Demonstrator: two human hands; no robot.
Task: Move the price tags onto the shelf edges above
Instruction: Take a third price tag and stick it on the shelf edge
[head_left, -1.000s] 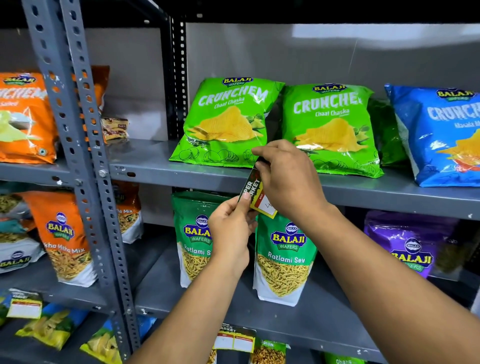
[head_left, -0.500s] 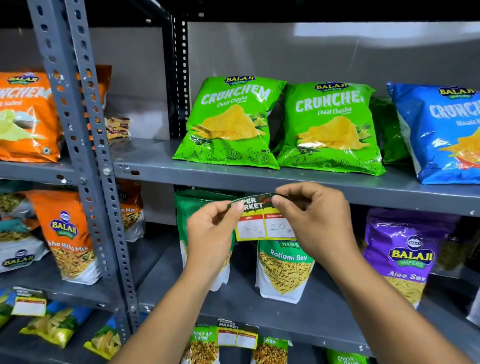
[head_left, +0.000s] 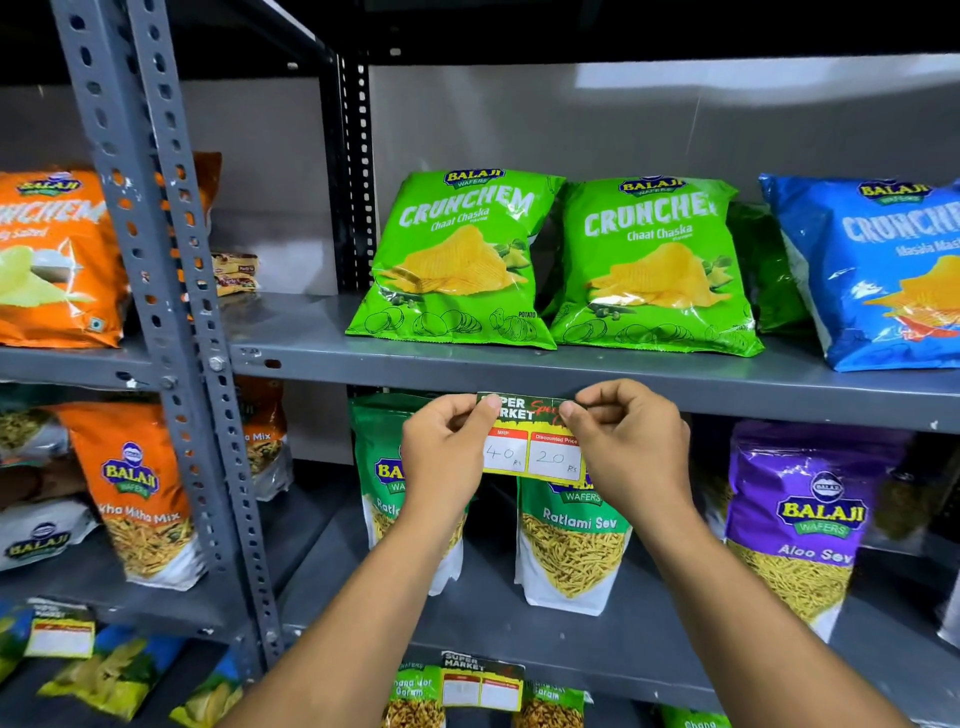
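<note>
A price tag with a dark green "Super Market" header and yellow lower part marked 40 and 20 is held flat, facing me, against the front edge of the grey shelf that carries the green chip bags. My left hand pinches its upper left corner and my right hand pinches its upper right corner. The tag's top touches the shelf lip. Another price tag hangs on the lower shelf edge, and a third price tag hangs at the lower left.
Two green Crunchem bags and a blue bag lie on the shelf above the tag. Ratlami Sev pouches and a purple Aloo Sev pouch stand behind my hands. A perforated grey upright separates the left bay with orange bags.
The tag turned from edge-on to flat and facing me, and both hands spread to its upper corners. They then raised it until its top reached the shelf lip.
</note>
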